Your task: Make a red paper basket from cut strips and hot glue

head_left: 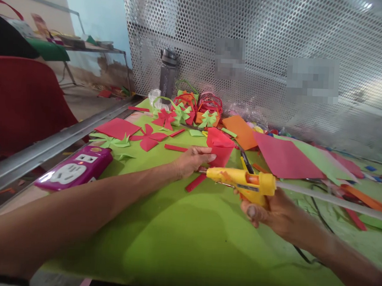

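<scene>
Left forearm (90, 208) outstretched, left fingers (202, 150) pinch red paper (221, 156) and right fingers (254, 213) curl round a glue gun (232, 175)

Free room over near green tabletop (180, 239), black cord (302, 254) rightward, glue gun (232, 177) and red paper (222, 155) beyond.

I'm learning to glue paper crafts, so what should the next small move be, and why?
Probably guide the glue gun tip onto the red paper: the left hand pinches the paper, the right hand grips the gun, and the tip shows just below the left hand rather than on the paper.
</scene>
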`<state>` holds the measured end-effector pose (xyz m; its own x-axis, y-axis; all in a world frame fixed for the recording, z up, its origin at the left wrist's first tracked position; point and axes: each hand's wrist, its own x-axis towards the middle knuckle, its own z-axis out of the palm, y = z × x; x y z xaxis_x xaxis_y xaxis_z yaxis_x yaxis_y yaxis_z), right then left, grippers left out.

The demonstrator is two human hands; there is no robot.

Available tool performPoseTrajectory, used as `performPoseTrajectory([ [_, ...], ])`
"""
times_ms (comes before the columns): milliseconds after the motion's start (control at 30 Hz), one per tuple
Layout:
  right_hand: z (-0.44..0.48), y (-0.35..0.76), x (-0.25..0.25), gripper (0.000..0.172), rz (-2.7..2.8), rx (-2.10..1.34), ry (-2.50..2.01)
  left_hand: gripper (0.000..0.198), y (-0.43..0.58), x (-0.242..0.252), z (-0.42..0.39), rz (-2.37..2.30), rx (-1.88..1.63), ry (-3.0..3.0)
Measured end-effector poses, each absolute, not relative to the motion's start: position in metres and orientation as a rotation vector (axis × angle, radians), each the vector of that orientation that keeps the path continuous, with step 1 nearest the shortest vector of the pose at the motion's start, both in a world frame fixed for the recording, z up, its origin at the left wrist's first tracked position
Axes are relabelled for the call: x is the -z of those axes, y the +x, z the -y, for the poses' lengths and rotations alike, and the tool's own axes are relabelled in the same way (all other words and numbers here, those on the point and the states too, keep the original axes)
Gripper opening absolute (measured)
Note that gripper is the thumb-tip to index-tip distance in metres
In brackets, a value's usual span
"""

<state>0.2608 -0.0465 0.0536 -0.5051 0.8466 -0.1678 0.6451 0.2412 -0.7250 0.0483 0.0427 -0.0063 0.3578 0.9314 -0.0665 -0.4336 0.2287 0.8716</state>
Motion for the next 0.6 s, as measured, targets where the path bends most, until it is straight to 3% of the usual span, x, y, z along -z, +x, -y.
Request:
performPoseTrajectory([
  [167,0.053,0.278,-0.06,0.045,2.29,-0.536,-1.499,0.032,0.047,0.004,-0.043,-0.701,-1.046,0.936],
  [333,0.039,0.299,-0.049,0.029,2.1,-0.115,-1.609,0.034,0.046,0.006,-0.043,-0.713,-1.071,0.993],
  [500,0.027,0.325,-0.039,0.043,2.122,0.611,-1.821,0.028,0.045,0.007,-0.044,-0.716,-1.072,1.028],
  [600,0.029,0.327,-0.041,0.049,2.029,0.788,-2.02,0.025,0.044,0.006,-0.044,-0.73,-1.068,1.027],
])
